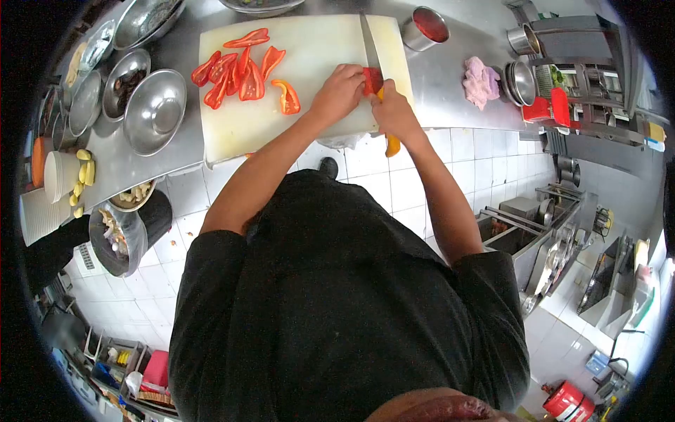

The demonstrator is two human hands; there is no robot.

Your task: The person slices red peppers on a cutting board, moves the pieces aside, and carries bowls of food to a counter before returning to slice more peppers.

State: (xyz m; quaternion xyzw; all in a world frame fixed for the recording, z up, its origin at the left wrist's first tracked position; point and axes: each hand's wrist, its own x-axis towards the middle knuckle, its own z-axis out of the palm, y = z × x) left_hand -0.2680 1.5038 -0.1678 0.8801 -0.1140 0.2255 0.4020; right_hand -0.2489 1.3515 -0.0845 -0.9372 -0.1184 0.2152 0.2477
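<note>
On the white cutting board (302,42), my right hand (397,112) is wrapped round the yellow handle of a knife (369,42), whose blade points away from me. My left hand (339,93) presses its fingers on a red pepper piece (370,81) beside the blade. Several red pepper pieces (251,81) lie cut side up on the left half of the board. One orange-tinged pepper piece (288,97) rests a little closer to my left forearm.
Right of the board stand a metal container (426,29) with red contents and a crumpled pink cloth (481,83). Steel bowls (155,112) crowd the counter's left side, near stacked white containers (62,176). Below the counter edge is a lined bin (116,243) holding scraps.
</note>
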